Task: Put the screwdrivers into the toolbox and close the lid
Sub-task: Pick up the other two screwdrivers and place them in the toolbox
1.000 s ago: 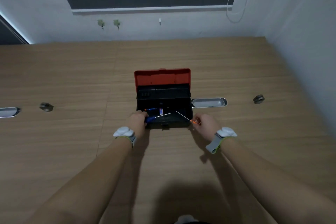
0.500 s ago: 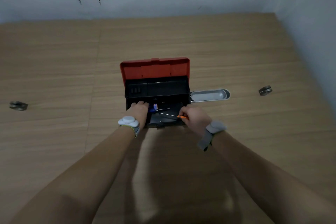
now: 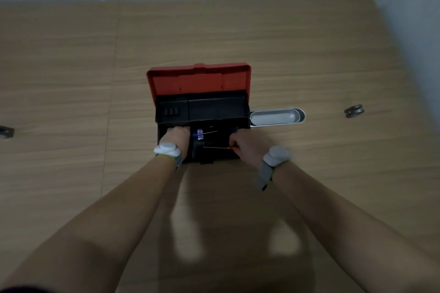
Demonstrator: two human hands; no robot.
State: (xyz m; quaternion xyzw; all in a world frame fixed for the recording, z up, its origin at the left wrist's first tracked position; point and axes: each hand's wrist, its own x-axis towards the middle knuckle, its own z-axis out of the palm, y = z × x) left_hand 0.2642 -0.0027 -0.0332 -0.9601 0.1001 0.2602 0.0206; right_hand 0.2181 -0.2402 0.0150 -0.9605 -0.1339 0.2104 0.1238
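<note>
A black toolbox (image 3: 202,109) stands open on the wooden table, its red lid (image 3: 198,79) tipped back. My left hand (image 3: 176,137) is inside the box on its left side, curled around the blue handle of a screwdriver (image 3: 200,133) whose thin shaft points right. My right hand (image 3: 245,144) is over the box's right side, pinching the orange handle of a second screwdriver (image 3: 217,147); its shaft points left, low in the box. Both wrists wear grey bands.
A grey oval tray (image 3: 277,116) is set in the table just right of the toolbox. A small dark metal fitting (image 3: 354,110) lies further right, another (image 3: 6,132) at the far left edge. A white wall borders the table at the back and right.
Both hands have gone deeper into the toolbox with their screwdrivers. The orange screwdriver's shaft has dropped from slanting upward to lying nearly flat. The camera has tilted down and closer.
</note>
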